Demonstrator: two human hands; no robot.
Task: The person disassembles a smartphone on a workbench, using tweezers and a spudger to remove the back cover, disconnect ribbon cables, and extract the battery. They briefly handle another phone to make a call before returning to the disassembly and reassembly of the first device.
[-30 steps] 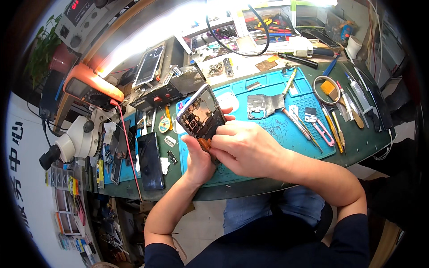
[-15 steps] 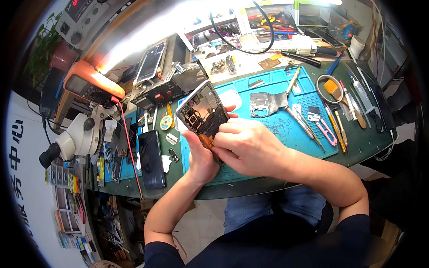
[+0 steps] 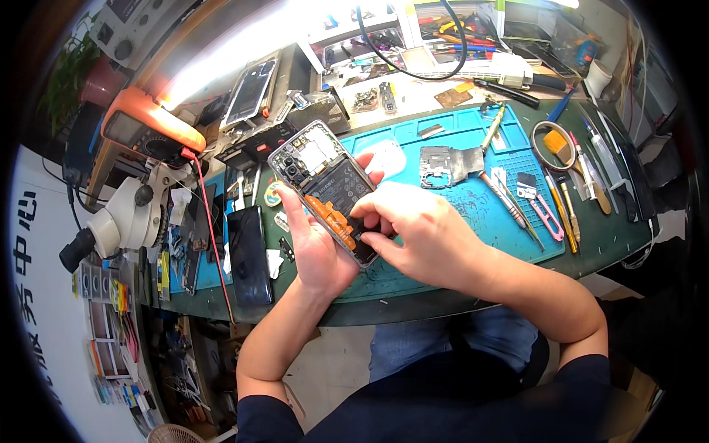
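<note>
My left hand (image 3: 317, 255) holds an opened smartphone (image 3: 314, 162) tilted upward, its inner board, camera modules and dark battery showing. An orange flex ribbon (image 3: 327, 215) lies along the phone's left side. Over the lower right of the phone, my right hand (image 3: 417, 232) has curled fingers pressed together at the interior; whatever they grip is hidden. Beyond both hands is the blue silicone mat (image 3: 465, 218), bearing a metal plate with dark foil (image 3: 439, 164). A dark phone (image 3: 247, 258) lies left of my wrist.
An orange multimeter (image 3: 144, 129) and white microscope (image 3: 125, 225) stand at left. At right are a tape roll (image 3: 536, 140), brushes, tweezers and pens (image 3: 561, 221). Behind sit stacked equipment (image 3: 310, 111), tool bins (image 3: 447, 37) and a looped black cable (image 3: 410, 74).
The phone has tipped flatter toward me, showing more of its battery and flex. My left thumb moved up along its edge; my right fingers shifted slightly down and right.
</note>
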